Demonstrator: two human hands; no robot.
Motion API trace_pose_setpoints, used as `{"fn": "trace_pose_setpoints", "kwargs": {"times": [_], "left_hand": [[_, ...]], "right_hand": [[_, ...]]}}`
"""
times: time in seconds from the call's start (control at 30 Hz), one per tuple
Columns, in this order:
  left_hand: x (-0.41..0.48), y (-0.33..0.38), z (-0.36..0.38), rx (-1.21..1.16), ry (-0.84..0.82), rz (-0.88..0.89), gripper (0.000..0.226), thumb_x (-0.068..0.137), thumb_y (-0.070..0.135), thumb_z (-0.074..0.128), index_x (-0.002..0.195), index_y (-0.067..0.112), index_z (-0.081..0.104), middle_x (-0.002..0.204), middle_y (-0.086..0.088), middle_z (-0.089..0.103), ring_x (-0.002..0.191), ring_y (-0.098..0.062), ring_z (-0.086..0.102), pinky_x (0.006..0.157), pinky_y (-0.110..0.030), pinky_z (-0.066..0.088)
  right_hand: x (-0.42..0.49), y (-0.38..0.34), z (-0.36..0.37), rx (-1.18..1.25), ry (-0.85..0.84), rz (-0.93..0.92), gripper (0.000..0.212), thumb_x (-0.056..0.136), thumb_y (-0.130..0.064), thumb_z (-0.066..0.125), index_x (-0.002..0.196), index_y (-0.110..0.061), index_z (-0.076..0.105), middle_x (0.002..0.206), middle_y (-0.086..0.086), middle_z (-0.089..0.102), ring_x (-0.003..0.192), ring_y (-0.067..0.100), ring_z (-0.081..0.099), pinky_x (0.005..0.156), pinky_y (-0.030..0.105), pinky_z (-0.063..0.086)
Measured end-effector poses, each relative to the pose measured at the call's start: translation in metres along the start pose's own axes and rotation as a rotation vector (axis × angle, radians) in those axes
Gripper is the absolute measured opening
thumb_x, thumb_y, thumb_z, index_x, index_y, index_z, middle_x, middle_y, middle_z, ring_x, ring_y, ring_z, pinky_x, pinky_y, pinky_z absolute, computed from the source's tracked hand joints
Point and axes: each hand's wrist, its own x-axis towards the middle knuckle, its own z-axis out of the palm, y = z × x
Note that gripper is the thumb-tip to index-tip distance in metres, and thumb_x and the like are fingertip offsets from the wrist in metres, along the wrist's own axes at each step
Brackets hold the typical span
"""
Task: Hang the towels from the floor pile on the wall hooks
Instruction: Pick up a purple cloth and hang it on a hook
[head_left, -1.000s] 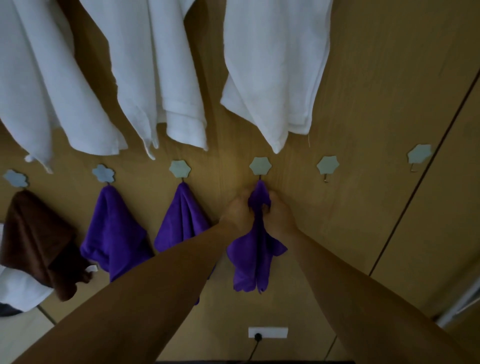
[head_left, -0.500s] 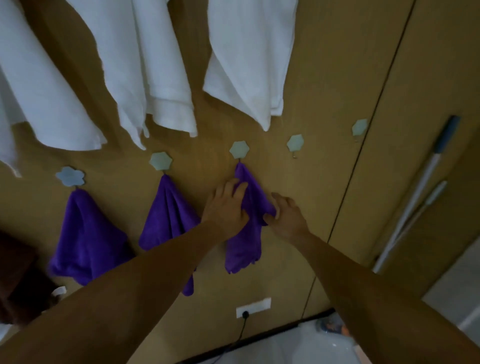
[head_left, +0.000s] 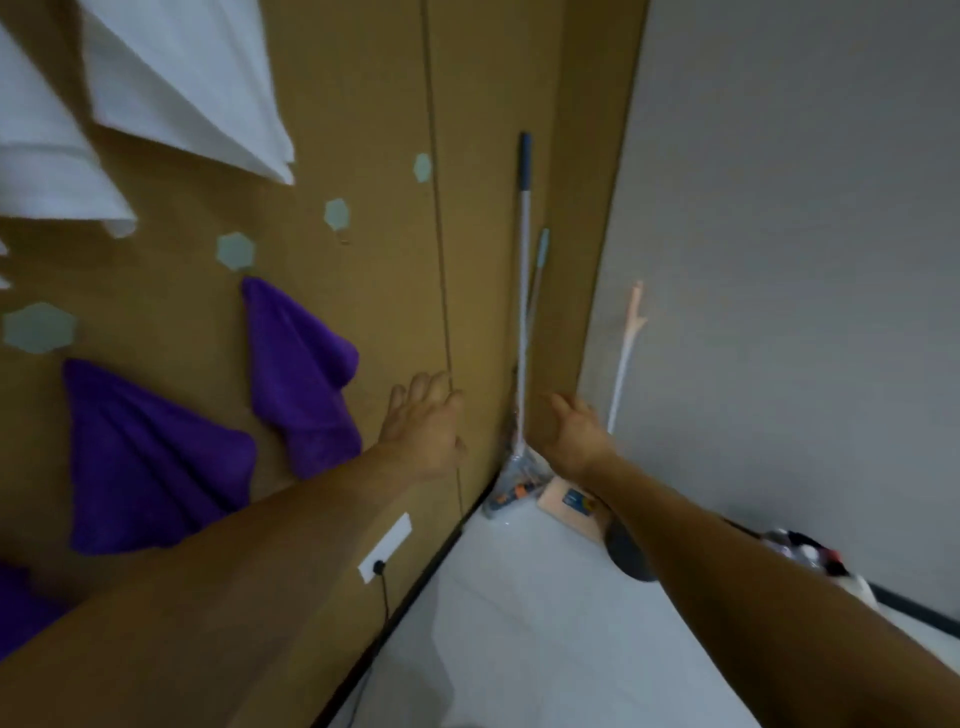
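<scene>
A purple towel (head_left: 301, 374) hangs from a hexagonal wall hook (head_left: 235, 251) on the wooden wall. A second purple towel (head_left: 150, 462) hangs lower left under another hook (head_left: 39, 327). Two bare hooks, one (head_left: 336, 213) and another (head_left: 422, 167), sit to the right. White towels (head_left: 182, 78) hang in the upper row. My left hand (head_left: 423, 426) is off the towel, fingers apart, holding nothing. My right hand (head_left: 576, 431) is also empty and spread, near the wall corner. The floor pile is out of view.
Mop handles (head_left: 524, 291) lean in the corner where the wooden wall meets a grey wall. Cleaning items (head_left: 563, 501) lie at the corner's base. A white socket (head_left: 385, 547) with a black cable sits low on the wall. White floor (head_left: 519, 623) spreads to the lower right.
Both hands have let go of the purple towel, which stays hanging on its hook. The view has swung right toward the corner and the floor, and the hands have moved right with it.
</scene>
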Motion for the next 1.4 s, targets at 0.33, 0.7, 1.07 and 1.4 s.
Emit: {"fn": "trace_pose_setpoints", "kwargs": {"times": [0.33,0.7,1.07,1.4], "left_hand": [[-0.041,0.253,0.006,-0.141,-0.176,0.431,0.066,0.085,0.041,0.054,0.144,0.024,0.031,0.153,-0.007,0.020,0.140,-0.029,0.017,0.110,-0.045,0.021],[-0.191,0.505,0.060,-0.161,-0.491,0.849,0.073,0.086,0.046,0.052,0.149,0.027,0.021,0.157,-0.003,0.013,0.142,-0.028,0.016,0.111,-0.045,0.020],[-0.210,0.618,0.200,-0.142,-0.789,0.827,0.065,0.087,0.040,0.054,0.145,0.024,0.030,0.150,-0.004,0.028,0.132,-0.028,0.032,0.104,-0.040,0.032],[-0.276,0.656,0.432,-0.132,-1.021,0.631,0.062,0.087,0.040,0.053,0.142,0.020,0.033,0.142,-0.009,0.037,0.124,-0.029,0.041,0.100,-0.042,0.040]], "right_hand": [[-0.234,0.193,-0.077,-0.030,0.146,0.500,0.061,0.092,-0.041,0.057,0.147,-0.028,0.034,0.150,0.011,0.034,0.135,0.034,0.033,0.112,0.044,0.031],[-0.497,0.329,-0.071,0.068,0.096,0.957,0.056,0.093,-0.042,0.053,0.145,-0.026,0.038,0.147,0.011,0.034,0.132,0.032,0.036,0.108,0.040,0.034],[-0.572,0.457,0.016,0.299,-0.014,1.281,0.054,0.094,-0.045,0.050,0.142,-0.024,0.041,0.137,0.011,0.048,0.122,0.029,0.052,0.101,0.043,0.045],[-0.562,0.617,0.226,0.532,-0.216,1.312,0.053,0.095,-0.039,0.051,0.141,-0.015,0.042,0.132,0.009,0.058,0.115,0.027,0.058,0.098,0.038,0.046]]}}
